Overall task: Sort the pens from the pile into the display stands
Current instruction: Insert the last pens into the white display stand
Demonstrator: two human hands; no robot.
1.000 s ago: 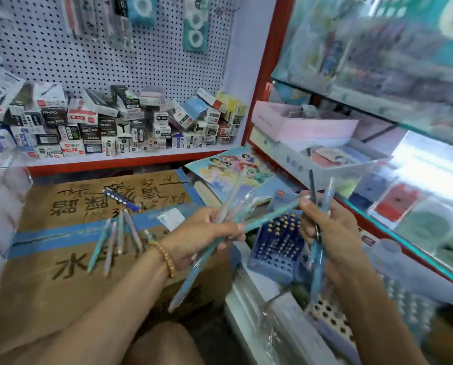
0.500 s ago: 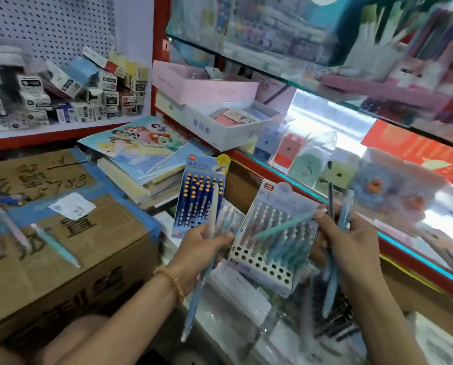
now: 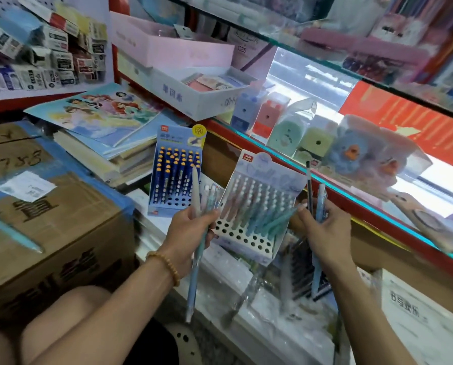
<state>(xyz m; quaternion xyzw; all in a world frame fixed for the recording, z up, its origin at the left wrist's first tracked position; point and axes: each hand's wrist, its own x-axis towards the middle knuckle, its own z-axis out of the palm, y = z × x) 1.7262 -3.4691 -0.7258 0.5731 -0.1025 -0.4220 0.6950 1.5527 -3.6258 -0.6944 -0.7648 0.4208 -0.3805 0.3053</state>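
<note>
1. The left hand [image 3: 191, 227] has its grip curled round a small bundle of pens [image 3: 197, 248], pale blue and teal ones, which stand nearly upright and stick out above and below the fist.
2. The right hand [image 3: 325, 230] holds several more: a teal pen [image 3: 278, 219] pinched at its fingertips and pointing left over the pale stand, a black pen [image 3: 309, 185] and a blue pen [image 3: 320, 206] upright in the curled grip.
3. The pale display stand [image 3: 257, 206] sits between the two hands, tilted back, with pink, grey and teal pens in its upper rows and open holes along its front rows.
4. The dark blue display stand [image 3: 176, 169] stands just left of and behind it, filled with blue pens with orange tips, a few holes bare at the bottom.
5. One loose teal pen [image 3: 12, 233] lies on the cardboard box [image 3: 62, 219] at the left edge of the view.
6. A stack of books [image 3: 109, 135] lies behind the box.
7. A glass shelf [image 3: 352, 196] with a red edge runs to the right, carrying small pastel items.
8. A beaded bracelet [image 3: 164, 266] circles the left wrist.
</note>
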